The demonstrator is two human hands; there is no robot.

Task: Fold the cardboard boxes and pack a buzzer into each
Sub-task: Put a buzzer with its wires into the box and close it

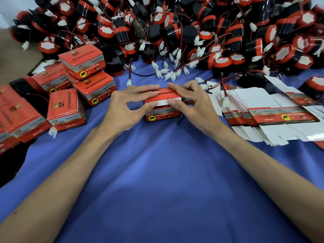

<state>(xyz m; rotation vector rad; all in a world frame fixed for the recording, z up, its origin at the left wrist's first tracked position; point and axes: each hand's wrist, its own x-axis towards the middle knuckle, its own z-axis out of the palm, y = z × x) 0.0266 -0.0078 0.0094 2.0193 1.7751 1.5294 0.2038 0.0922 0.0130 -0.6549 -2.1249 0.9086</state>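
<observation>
Pinching the lid of one box from either end, the left grip and right grip are both narrow. Fingers lie across the red top and a thumb from each presses the white flap on the near edge. The box stands on the counter midway between the hands, its long axis running left to right, so neither hand is nearer. The flap faces the person and hangs just above the printed front wall, with a dark gap under it, so the lid is not yet shut. Whether a buzzer sits inside cannot be told. The tuck likely calls for both thumbs rolling the flap down and inward behind that wall. Blanks lie just right of the right grip, packed boxes to the left, and buzzers are heaped beyond.
</observation>
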